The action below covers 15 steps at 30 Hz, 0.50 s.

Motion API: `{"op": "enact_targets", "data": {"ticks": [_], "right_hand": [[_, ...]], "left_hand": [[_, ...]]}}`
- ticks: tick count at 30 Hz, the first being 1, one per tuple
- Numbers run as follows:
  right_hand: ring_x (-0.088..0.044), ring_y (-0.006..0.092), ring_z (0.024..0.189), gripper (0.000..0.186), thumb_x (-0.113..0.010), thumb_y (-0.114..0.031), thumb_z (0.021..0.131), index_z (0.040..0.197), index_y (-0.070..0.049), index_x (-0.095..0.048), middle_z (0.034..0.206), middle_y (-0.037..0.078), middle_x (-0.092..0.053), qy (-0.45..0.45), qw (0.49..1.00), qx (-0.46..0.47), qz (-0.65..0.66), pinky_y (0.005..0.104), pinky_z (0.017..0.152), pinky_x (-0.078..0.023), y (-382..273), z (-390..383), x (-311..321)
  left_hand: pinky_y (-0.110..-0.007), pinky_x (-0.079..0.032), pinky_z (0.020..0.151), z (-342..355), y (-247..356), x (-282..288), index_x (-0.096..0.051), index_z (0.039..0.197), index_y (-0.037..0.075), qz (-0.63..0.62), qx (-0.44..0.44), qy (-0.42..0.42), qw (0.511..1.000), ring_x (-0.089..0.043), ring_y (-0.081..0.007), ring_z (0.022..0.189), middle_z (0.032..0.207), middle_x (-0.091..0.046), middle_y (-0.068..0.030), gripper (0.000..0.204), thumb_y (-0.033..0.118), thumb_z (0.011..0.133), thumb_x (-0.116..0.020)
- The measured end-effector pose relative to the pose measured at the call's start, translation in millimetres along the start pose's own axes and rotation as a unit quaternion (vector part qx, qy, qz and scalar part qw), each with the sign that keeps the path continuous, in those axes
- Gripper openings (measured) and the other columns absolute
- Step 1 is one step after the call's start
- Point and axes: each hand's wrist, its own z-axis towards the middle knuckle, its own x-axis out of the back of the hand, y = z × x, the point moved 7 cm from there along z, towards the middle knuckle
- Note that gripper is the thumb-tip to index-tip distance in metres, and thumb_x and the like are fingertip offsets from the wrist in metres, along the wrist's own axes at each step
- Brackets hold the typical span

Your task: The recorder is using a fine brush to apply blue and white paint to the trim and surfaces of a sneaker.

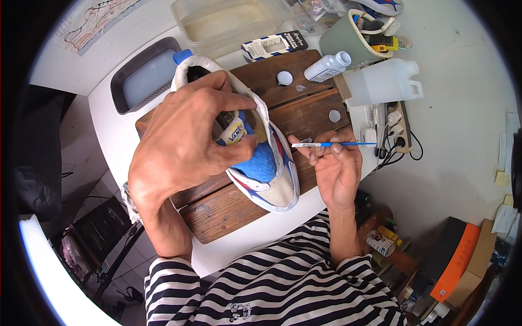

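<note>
Blue, cream, white and red were the colours of the shoe point(261, 165), which lay on a slatted wooden board point(217, 219) at the middle of a white table point(247, 250), toe toward the near right, heel toward the far left. From where I stood, the left hand point(190, 130) covered much of its left side. Thumb and forefinger were spread apart, the forefinger on the collar's right edge and the thumb near the tongue; whether the remaining fingers closed on the shoe could not be told, as the hand itself hid them.

The right hand point(338, 168), to the right of the shoe, pinched a thin blue-handled brush point(326, 144) between thumb and fingers. The brush lay roughly level, its white tip pointing left, close to the shoe's side; contact could not be confirmed.

On the far part of the board were noted a cap point(284, 78) with a dark rim and a tilted white bottle point(328, 66); a pale disc point(334, 116) lay nearer, at the right. Beyond stood a blue-and-white carton point(274, 45) and a clear tub point(187, 32). A dark tray point(117, 87) occupied the far left. A translucent jug point(380, 81) and a green bucket point(341, 41) were at the far right.
</note>
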Motion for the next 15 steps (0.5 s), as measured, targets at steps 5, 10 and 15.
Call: {"op": "enact_targets", "data": {"ticks": [5, 10, 15], "right_hand": [[-0.063, 0.02, 0.075, 0.008, -0.052, -0.003, 0.102, 0.108, -0.003, -0.057, 0.097, 0.015, -0.066, -0.02, 1.0, 0.013, 0.016, 0.0687, 0.111, -0.044, -0.7, 1.2, 0.6], [-0.063, 0.0205, 0.076, 0.008, -0.051, -0.002, 0.102, 0.108, -0.003, -0.057, 0.097, 0.015, -0.067, -0.02, 0.999, 0.029, 0.014, 0.0677, 0.111, -0.045, -4.3, 0.2, 2.9], [-0.063, 0.0213, 0.077, 0.008, -0.051, -0.002, 0.102, 0.108, -0.002, -0.056, 0.097, 0.014, -0.066, -0.013, 0.999, 0.03, 0.026, 0.0675, 0.11, -0.045, -3.7, 0.5, 2.7]], "left_hand": [[-0.04, -0.052, 0.079, 1.6, 2.8, -0.9, -0.079, 0.101, 0.001, 0.015, 0.018, -0.016, 1.0, -0.066, -0.0303, 0.084, 0.094, -0.064, -0.0116, 0.036, 0.013, 0.067, -0.078], [-0.039, -0.052, 0.075, -0.5, 9.6, -9.9, -0.083, 0.096, 0.008, 0.028, 0.002, 0.009, 1.0, -0.068, -0.0265, 0.082, 0.095, -0.066, -0.0082, 0.028, 0.012, 0.069, -0.076], [-0.039, -0.053, 0.074, -5.2, 12.9, -9.1, -0.085, 0.096, 0.011, 0.046, -0.005, 0.031, 0.998, -0.068, -0.0251, 0.082, 0.095, -0.066, -0.0066, 0.027, 0.013, 0.071, -0.075]]}}
